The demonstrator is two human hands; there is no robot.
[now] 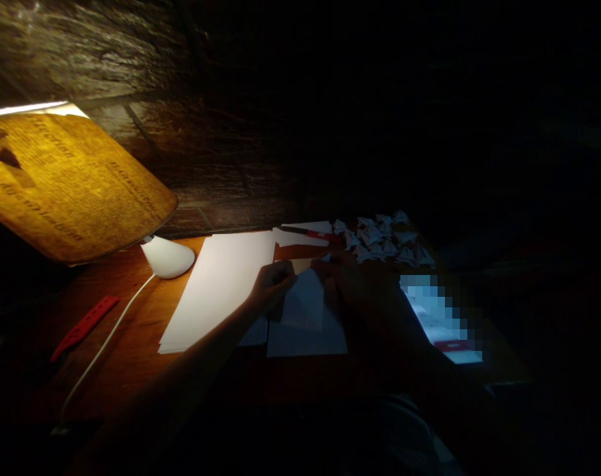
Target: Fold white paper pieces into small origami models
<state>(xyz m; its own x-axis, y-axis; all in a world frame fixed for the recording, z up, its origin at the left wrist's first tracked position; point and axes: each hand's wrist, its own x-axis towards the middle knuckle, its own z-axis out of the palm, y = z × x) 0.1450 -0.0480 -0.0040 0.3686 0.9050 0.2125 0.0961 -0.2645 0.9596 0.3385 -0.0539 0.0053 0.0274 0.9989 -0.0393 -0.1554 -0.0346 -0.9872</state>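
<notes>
A partly folded sheet of paper is between my two hands, above another white sheet on the table. My left hand is closed, its curled fingers gripping the paper's left upper edge. Across from it, my right hand pinches the paper's right upper corner; its fingers are in deep shadow. A stack of white paper lies just left of my hands. Small folded paper pieces sit in a cluster beyond my right hand.
A lamp with a printed yellow shade and white base stands at the left. Near its cord lies a red strip with holes. A red-and-black knife-like tool rests on paper at the back. A lit screen is at right.
</notes>
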